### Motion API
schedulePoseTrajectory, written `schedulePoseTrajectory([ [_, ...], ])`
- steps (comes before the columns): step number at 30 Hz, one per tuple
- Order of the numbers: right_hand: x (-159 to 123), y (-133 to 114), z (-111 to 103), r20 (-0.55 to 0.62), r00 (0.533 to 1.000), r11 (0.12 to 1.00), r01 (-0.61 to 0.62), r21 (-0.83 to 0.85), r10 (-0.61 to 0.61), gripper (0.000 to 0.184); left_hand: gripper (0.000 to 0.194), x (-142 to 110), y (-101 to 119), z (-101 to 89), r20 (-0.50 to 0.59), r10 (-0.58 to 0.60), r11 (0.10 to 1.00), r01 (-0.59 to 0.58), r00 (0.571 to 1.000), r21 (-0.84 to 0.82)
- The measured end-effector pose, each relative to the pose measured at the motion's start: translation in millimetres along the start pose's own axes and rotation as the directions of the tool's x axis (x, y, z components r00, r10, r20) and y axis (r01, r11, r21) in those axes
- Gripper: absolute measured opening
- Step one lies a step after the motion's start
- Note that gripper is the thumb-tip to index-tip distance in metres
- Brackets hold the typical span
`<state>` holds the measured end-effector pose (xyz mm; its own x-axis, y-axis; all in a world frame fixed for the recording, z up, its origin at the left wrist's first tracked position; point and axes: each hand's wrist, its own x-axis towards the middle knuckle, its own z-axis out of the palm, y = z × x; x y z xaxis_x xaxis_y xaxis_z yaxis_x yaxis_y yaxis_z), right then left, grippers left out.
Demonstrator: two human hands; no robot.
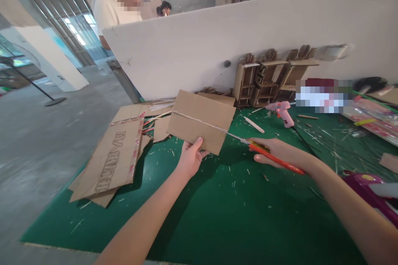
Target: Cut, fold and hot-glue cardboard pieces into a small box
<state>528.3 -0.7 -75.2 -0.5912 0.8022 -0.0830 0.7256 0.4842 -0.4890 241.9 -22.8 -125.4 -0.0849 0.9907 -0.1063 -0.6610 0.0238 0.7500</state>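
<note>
My left hand [192, 157] grips the lower edge of a brown cardboard piece [199, 109], thumb on top, fingers underneath. It is tilted up above the green table. A pale, narrow line crosses the piece from its left edge to its right. Closed around a tool with orange and yellow handles [276, 159], my right hand [273, 149] is to the right of the cardboard. The tool's thin grey front end reaches the right edge, in line with the pale line. Whether it is scissors or pliers, I cannot tell.
Folded cardboard [105, 157] lies left on the green table [199, 223]. Brown cardboard structures [264, 80] stand against a white partition [186, 54]. A pink glue gun [282, 112], a white stick [254, 125] and scraps lie right. Beyond the partition are two people [108, 10].
</note>
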Motion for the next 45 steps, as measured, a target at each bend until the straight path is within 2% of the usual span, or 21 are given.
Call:
schedulePoseTrajectory([
  [19,-1.6,5.2,0.5,0.003,1.000,1.000,0.010,0.018,-0.010,0.066,0.039,-0.2,-0.7,-0.9,-0.007,-0.010,1.000,0.010,1.000,-0.002],
  [25,1.0,3.3,1.0,0.021,1.000,1.000,-0.016,-0.024,0.016,0.064,0.041,-0.2,2.3,0.2,-0.012,0.027,0.999,-0.026,1.000,0.030],
  [28,2.0,3.4,3.4,-0.011,1.000,0.998,-0.002,-0.062,0.001,0.061,0.041,-0.5,2.6,0.1,-0.016,0.041,0.998,-0.040,0.999,0.044],
  [33,2.1,2.6,6.6,-0.145,0.989,0.983,0.002,-0.181,-0.029,0.060,0.041,-1.2,1.6,-0.2,-0.006,0.051,0.997,-0.050,0.999,0.055],
  [38,2.8,-7.2,4.1,-0.041,0.997,0.997,-0.060,-0.043,0.059,0.055,0.042,-1.4,1.6,-1.5,-0.003,0.059,0.996,-0.059,0.998,0.065],
  [45,7.2,-7.2,9.9,-0.097,0.995,0.997,-0.012,-0.082,0.004,0.045,0.044,-2.2,2.9,-1.6,0.022,0.060,0.995,-0.061,0.998,0.077],
])
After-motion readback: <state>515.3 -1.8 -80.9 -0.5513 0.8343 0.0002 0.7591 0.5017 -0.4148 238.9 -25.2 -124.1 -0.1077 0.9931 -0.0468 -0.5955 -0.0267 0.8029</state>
